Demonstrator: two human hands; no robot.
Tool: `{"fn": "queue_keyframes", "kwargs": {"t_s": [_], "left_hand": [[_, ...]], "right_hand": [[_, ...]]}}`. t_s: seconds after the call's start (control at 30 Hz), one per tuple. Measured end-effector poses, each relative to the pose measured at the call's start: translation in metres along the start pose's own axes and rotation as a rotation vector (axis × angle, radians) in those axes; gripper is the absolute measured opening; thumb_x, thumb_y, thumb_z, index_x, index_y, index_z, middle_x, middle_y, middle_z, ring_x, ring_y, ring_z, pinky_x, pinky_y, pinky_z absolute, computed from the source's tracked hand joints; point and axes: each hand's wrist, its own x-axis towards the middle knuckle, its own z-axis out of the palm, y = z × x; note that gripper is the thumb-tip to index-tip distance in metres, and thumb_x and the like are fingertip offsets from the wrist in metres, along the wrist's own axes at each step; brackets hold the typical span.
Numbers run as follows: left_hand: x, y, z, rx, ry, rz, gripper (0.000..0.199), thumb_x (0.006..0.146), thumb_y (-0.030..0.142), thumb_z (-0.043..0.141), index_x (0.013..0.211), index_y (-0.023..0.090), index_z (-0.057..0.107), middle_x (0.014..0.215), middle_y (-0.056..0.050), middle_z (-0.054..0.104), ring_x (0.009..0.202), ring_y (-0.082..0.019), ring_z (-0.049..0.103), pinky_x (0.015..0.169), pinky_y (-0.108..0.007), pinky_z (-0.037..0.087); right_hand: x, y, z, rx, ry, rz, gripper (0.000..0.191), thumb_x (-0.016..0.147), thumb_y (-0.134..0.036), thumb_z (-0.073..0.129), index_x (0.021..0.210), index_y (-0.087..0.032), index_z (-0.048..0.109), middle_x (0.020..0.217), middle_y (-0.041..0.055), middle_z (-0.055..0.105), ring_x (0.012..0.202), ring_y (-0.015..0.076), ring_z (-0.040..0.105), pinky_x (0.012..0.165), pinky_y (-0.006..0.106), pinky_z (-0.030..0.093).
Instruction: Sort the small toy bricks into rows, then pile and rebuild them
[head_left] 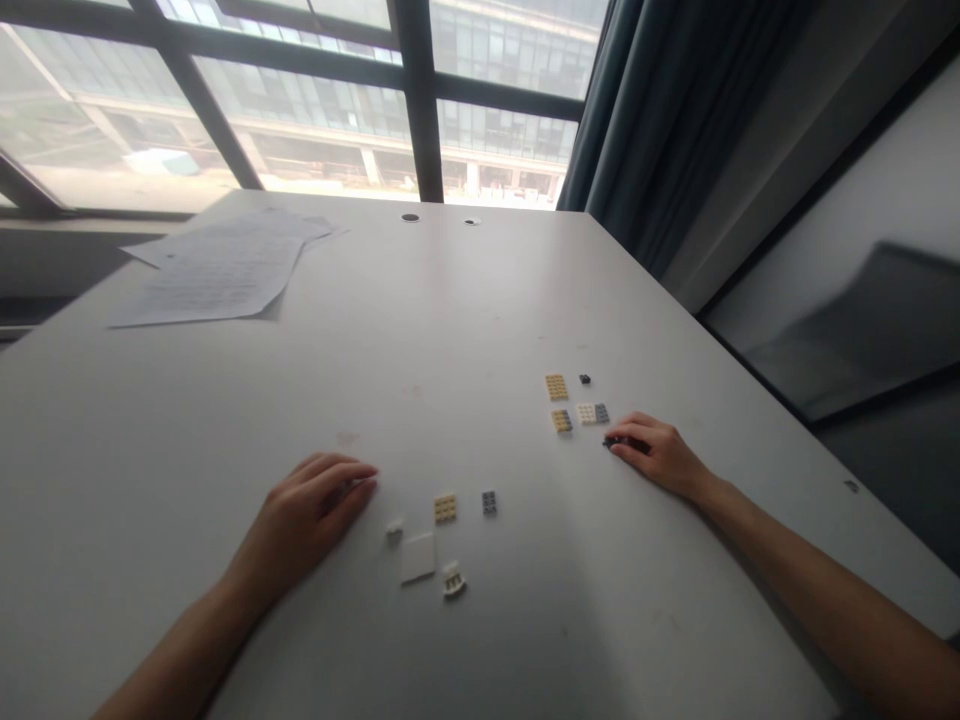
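Note:
My right hand (654, 455) pinches a small black toy brick (612, 441) at the table surface. Just beyond it lie a tan plate (556, 387), a tan-and-grey piece (562, 421), a white-and-grey piece (592, 413) and a small black brick (585, 379). On the left, my left hand (315, 505) rests on the table with thumb and fingertips closed together; anything between them is hidden. To its right are a small white piece (394, 532), a flat white tile (418, 558), a curved white piece (454, 581), a tan plate (445, 508) and a dark grey plate (489, 503).
Printed papers (225, 265) lie spread over the far left of the white table (420, 320). Two round cable holes (410, 217) sit near its far edge. Behind stand a window (315, 120) and a dark blue curtain (652, 120). A small dark object (851, 486) lies near the right edge.

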Motion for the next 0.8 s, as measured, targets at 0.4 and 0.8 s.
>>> {"fn": "queue_keyframes", "kwargs": {"t_s": [0.4,0.8], "left_hand": [[0.001,0.003,0.0,0.002,-0.009,0.002,0.023,0.087,0.04,0.053,0.091,0.022,0.066,0.091,-0.003,0.068,0.085,-0.017,0.062,0.08,-0.027,0.05],[0.003,0.061,0.012,-0.041,-0.142,0.06,0.027,0.084,0.038,0.061,0.105,0.021,0.064,0.102,-0.008,0.064,0.094,-0.021,0.058,0.083,-0.033,0.05]], "right_hand": [[-0.005,-0.003,0.003,-0.04,0.152,0.001,0.02,0.086,-0.034,0.059,0.1,-0.022,0.066,0.093,0.0071,0.065,0.069,0.0172,0.06,0.063,0.032,0.053],[0.007,-0.112,0.073,0.078,0.033,-0.251,0.023,0.087,-0.026,0.059,0.109,-0.022,0.062,0.097,0.008,0.063,0.089,0.021,0.06,0.08,0.036,0.052]]}}
